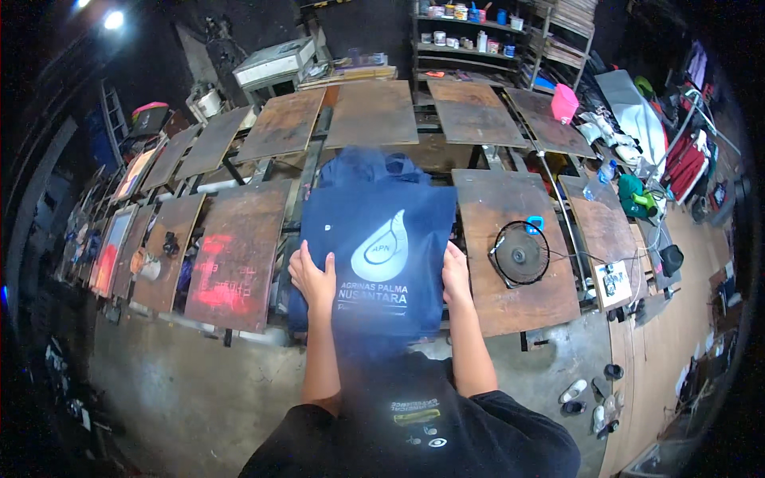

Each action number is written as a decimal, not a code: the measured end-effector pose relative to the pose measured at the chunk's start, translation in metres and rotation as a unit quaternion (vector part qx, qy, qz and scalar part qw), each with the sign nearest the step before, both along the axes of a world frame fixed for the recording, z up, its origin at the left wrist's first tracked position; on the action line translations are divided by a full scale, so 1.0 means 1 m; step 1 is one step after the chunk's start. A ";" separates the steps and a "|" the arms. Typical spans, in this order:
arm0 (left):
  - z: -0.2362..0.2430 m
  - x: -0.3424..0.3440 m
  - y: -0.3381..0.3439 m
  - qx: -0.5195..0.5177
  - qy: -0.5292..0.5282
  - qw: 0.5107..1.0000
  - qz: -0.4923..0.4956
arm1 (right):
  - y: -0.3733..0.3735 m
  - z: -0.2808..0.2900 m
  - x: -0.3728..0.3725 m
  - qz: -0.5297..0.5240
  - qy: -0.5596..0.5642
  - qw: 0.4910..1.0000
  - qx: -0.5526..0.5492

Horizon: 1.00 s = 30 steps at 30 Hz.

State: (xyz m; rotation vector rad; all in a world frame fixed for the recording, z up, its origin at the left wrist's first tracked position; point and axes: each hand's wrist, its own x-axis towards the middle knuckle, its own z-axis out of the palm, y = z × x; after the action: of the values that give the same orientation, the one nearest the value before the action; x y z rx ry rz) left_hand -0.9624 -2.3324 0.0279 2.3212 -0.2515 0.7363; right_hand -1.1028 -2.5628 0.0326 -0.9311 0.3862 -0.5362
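A navy fabric bag (374,199) with a white drop-shaped print and white lettering is in front of me at the centre, over one of the boards. Dark navy fabric, perhaps handles or more bags, bunches above its top edge. My left hand (312,279) grips the bag's left side, thumb on the front and fingers at the edge. My right hand (457,275) holds the right edge lower than the top corner, with its fingers curled round it.
Wooden boards (235,207) on metal frames form two rows. A round fan (519,260) lies on the right board. A pink container (564,103), shelves with pots (466,44), piled clothes (685,159) and cups (147,267) surround them. Shoes (574,390) stand on the floor at right.
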 end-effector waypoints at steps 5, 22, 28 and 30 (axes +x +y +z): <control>0.014 -0.022 0.007 -0.172 0.179 0.941 -0.228 | 0.025 -0.011 0.020 0.029 0.027 0.995 -0.096; -0.090 0.017 0.049 -0.251 0.476 0.789 -0.298 | 0.149 0.042 0.062 0.070 0.078 0.833 -0.543; -0.044 0.036 0.069 -0.396 0.443 0.777 -0.208 | 0.196 0.044 0.079 0.067 0.090 0.811 -0.575; -0.041 0.046 0.079 -0.403 0.383 0.800 -0.226 | 0.215 0.053 0.081 0.062 0.078 0.808 -0.581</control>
State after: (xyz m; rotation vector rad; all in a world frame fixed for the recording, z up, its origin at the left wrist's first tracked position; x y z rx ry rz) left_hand -0.9161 -2.2533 -0.0129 1.4585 -0.0750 -0.3376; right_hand -1.0215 -2.3482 0.0861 -2.1897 0.0965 -0.5612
